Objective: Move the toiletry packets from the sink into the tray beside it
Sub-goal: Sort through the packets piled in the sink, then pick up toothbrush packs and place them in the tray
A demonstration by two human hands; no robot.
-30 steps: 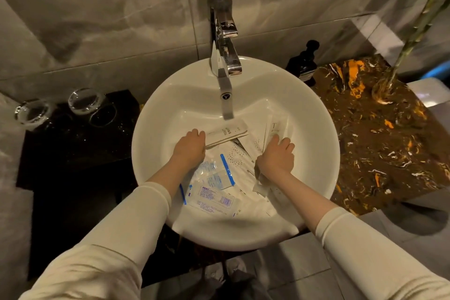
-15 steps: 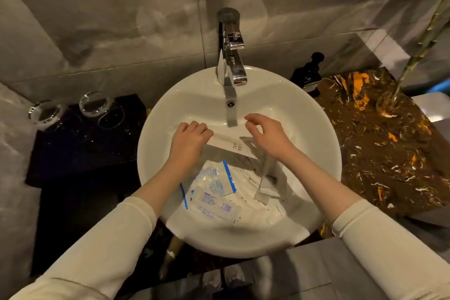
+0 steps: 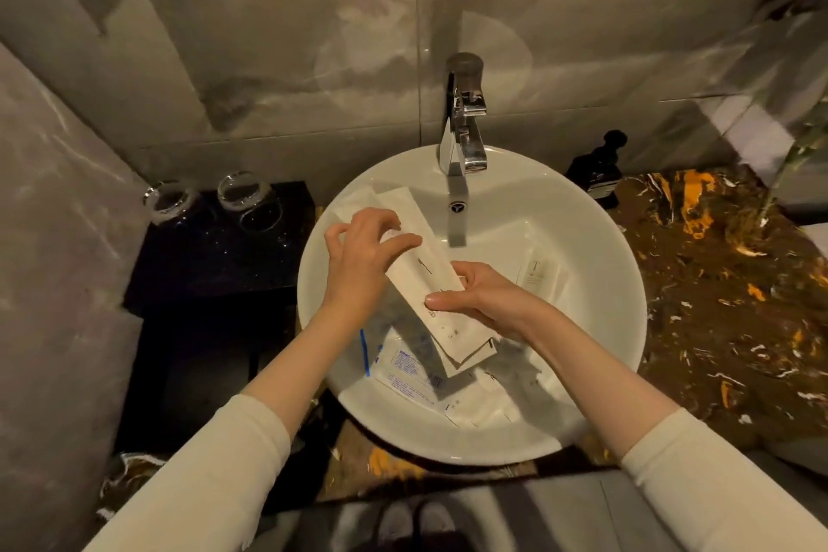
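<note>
A round white sink (image 3: 596,238) holds several toiletry packets. Both hands are above the basin and hold a stack of long white packets (image 3: 430,278) between them, tilted from upper left to lower right. My left hand (image 3: 363,260) grips the stack's upper end with its fingers spread over it. My right hand (image 3: 484,298) pinches the lower part. Under the stack lies a clear packet with blue print (image 3: 405,372), and a white packet marked T (image 3: 537,273) lies at the right of the basin. A black tray (image 3: 215,255) stands to the left of the sink.
Two clear glasses (image 3: 244,195) stand on the tray's far edge. A chrome tap (image 3: 466,126) rises behind the basin. A dark pump bottle (image 3: 598,170) and a plant stem (image 3: 779,175) stand on the brown marbled counter (image 3: 726,327) at the right. Grey tiled walls close the back and left.
Both hands have gathered long white packets from the basin and lifted them together as one stack. The camera has tilted up, so the sink sits lower in view.
</note>
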